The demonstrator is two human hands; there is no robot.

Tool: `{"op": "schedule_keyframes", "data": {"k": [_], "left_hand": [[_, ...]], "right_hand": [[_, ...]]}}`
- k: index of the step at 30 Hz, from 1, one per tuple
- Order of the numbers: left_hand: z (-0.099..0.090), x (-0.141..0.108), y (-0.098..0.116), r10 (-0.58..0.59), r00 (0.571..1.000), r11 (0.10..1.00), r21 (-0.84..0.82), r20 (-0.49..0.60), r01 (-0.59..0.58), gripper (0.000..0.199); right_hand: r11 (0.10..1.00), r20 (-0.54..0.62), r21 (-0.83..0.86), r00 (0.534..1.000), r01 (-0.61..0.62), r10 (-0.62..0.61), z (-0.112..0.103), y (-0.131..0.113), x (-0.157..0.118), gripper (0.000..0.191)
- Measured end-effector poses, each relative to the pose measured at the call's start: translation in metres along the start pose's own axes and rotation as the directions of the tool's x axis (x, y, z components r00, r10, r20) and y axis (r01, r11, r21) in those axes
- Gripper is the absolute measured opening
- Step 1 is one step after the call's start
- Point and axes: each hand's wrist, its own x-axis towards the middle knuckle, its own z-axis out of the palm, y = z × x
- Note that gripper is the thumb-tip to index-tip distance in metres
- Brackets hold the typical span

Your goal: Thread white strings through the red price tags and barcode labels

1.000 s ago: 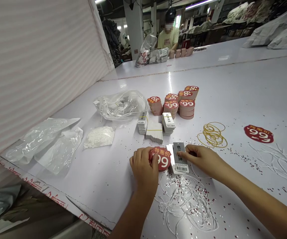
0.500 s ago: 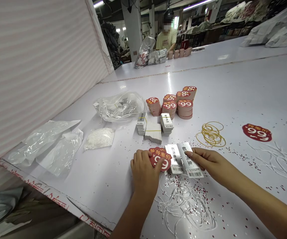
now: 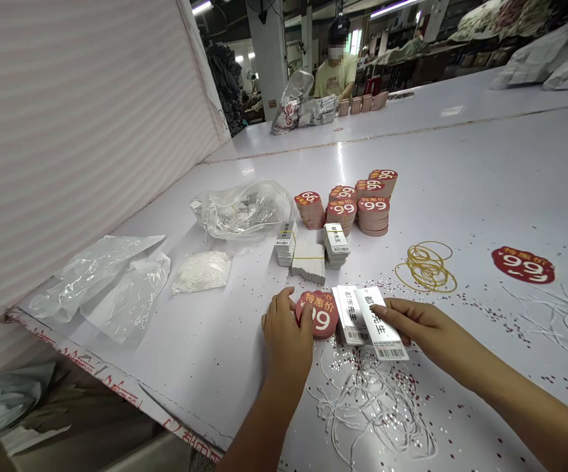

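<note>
My left hand (image 3: 288, 328) rests at the left side of a small stack of red price tags (image 3: 322, 318), thumb on the near edge and fingers curled round the far side. My right hand (image 3: 406, 321) pinches a white hang tag (image 3: 380, 328) with black lettering and a barcode between thumb and fingers. This tag is tilted and overlaps a stack of similar white tags (image 3: 349, 311) lying between my hands. Just below lies a tangle of white strings (image 3: 370, 406).
Behind my hands stand banded bundles of white tags (image 3: 308, 261) and several stacks of red tags (image 3: 373, 215). Yellow rubber bands (image 3: 426, 267) and one red tag (image 3: 523, 265) lie to the right. Plastic bags (image 3: 244, 210) are at left. A person (image 3: 336, 75) works across the table.
The top red tag under my left hand now lies in line with its stack. My right hand has moved the white tag slightly right and toward me. The camera view has shifted a little.
</note>
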Motion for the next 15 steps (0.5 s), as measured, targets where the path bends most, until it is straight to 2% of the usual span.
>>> {"op": "schedule_keyframes", "data": {"k": [5,7,10,12,15], "left_hand": [[-0.007,-0.003,0.007,-0.001,1.0,0.978,-0.21,-0.015,-0.002,0.032],[-0.011,-0.007,0.014,-0.034,0.997,0.928,-0.367,0.076,0.06,0.028],[-0.014,-0.021,0.024,-0.097,0.954,0.736,-0.625,0.283,0.26,0.026],[-0.01,-0.035,0.028,-0.122,0.914,0.613,-0.695,0.387,0.376,0.03],[-0.002,-0.055,0.029,-0.127,0.878,0.561,-0.697,0.461,0.447,0.038]], "right_hand": [[1.0,0.039,0.029,0.999,-0.003,0.002,-0.001,-0.004,-0.004,0.063],[0.999,0.062,0.043,0.998,-0.002,0.0,0.0,-0.007,-0.009,0.061],[0.999,0.107,0.054,0.994,-0.003,-0.003,0.003,-0.017,-0.024,0.057],[0.997,0.121,0.077,0.992,0.014,-0.023,0.005,-0.022,-0.038,0.055],[0.991,0.075,0.13,0.997,0.014,-0.024,0.005,-0.017,-0.064,0.052]]}}
